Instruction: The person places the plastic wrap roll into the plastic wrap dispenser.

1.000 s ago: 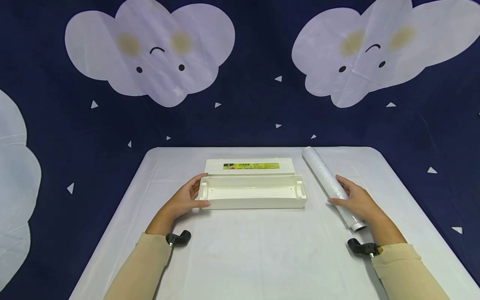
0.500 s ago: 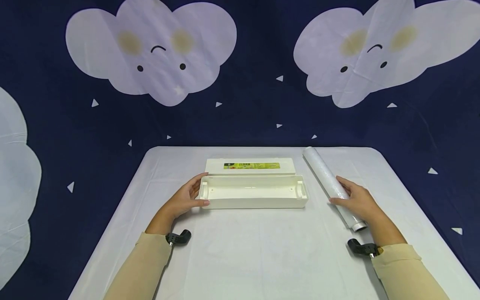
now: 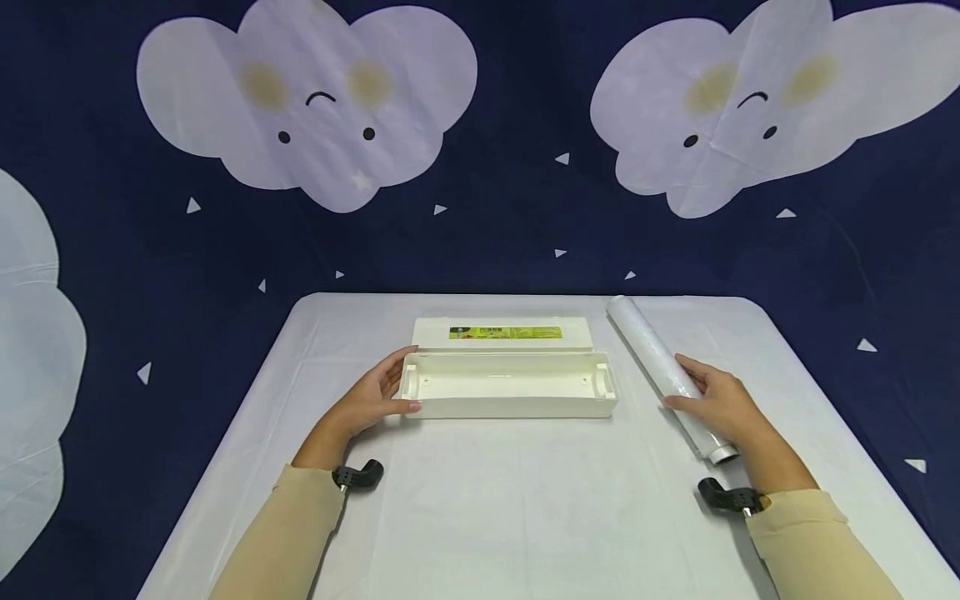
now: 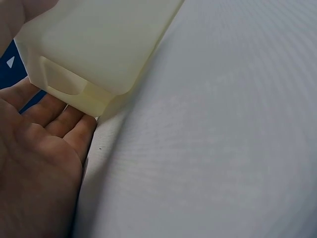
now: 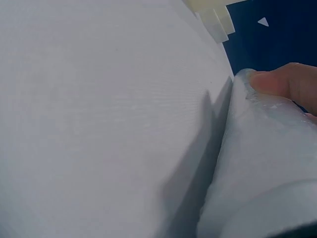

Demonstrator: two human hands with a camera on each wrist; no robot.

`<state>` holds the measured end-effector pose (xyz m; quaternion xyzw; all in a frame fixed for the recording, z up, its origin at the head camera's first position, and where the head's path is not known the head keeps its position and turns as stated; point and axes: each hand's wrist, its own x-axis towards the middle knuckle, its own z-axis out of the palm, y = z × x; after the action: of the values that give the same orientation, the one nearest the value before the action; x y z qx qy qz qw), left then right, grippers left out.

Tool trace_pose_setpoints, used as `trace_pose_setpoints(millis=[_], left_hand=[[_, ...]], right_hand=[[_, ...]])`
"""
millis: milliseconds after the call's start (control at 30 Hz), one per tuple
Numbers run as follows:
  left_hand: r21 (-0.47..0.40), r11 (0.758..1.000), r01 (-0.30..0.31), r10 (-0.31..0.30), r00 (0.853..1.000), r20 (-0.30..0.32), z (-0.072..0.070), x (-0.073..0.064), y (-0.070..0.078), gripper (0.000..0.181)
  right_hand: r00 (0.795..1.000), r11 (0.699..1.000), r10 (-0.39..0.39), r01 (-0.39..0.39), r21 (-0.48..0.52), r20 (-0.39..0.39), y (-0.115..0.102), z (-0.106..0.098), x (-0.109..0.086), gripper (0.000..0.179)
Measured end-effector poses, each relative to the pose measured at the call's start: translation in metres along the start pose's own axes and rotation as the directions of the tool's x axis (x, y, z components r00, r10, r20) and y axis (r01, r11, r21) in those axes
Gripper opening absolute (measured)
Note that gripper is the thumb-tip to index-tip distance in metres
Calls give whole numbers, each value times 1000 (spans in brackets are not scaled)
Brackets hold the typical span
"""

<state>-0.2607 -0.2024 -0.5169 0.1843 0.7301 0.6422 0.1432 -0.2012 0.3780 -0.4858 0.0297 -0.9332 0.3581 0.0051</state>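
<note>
A long white plastic wrap box (image 3: 510, 407) lies on the table with its hollow side up. Its lid (image 3: 427, 335), bearing a green and yellow label (image 3: 506, 332), is tipped back behind it. My left hand (image 3: 367, 402) grips the box's left end, thumb at the front and fingers round the end; the left wrist view shows fingers (image 4: 59, 116) against the end wall. To the right, a roll of plastic wrap (image 3: 651, 342) lies slanted on the table. Across its nearer half my right hand (image 3: 720, 407) holds it, with the thumb (image 5: 277, 82) pressed on the film.
A white cloth covers the table (image 3: 517, 508). Behind its far edge hangs a dark blue curtain (image 3: 517, 192) with clouds and small triangles. Each wrist carries a black camera mount (image 3: 358, 475).
</note>
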Motion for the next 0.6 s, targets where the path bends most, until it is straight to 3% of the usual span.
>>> trace_pose_setpoints(millis=[600], left_hand=[[9, 1000, -7, 7, 1000, -6, 1, -2, 1, 105]], right_hand=[[998, 998, -67, 67, 3, -6, -22, -15, 10, 84]])
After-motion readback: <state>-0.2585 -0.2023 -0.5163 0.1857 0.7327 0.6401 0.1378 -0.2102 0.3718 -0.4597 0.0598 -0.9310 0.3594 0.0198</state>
